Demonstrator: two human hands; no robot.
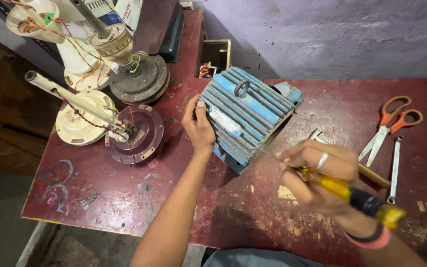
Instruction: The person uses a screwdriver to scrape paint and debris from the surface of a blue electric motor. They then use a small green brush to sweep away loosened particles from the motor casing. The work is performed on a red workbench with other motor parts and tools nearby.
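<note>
Head view. A blue, ribbed cast-metal electric motor housing [245,116] sits near the middle of a worn dark-red workbench [124,198], tilted, with a grey lifting eye on its top side. A patch of bare, paint-stripped metal shows on the ribs.

The left hand [198,127] rests against the left end of the housing, fingers curled over its edge and thumb on the ribs, steadying it; the grip is closed loosely on the housing rim.

The right hand [317,173], with a silver ring on one finger and a pink-and-black band at the wrist, is wrapped tight around a screwdriver with a translucent yellow handle and black collar [352,195]. The thin shaft runs up and left to the near right edge of the housing; whether the tip touches cannot be made out, as the hand is blurred.

To the right of the hand: orange-handled scissors [389,126], lying part open, and a slim steel spanner [394,168] just beside them. A wooden-handled tool [371,174] lies partly hidden behind the right hand.

Far left: several cream and maroon ceiling-fan motors [134,133] with down-rods and loose red and yellow wires. A small open wooden box [215,57] stands at the far edge, beyond the housing.
</note>
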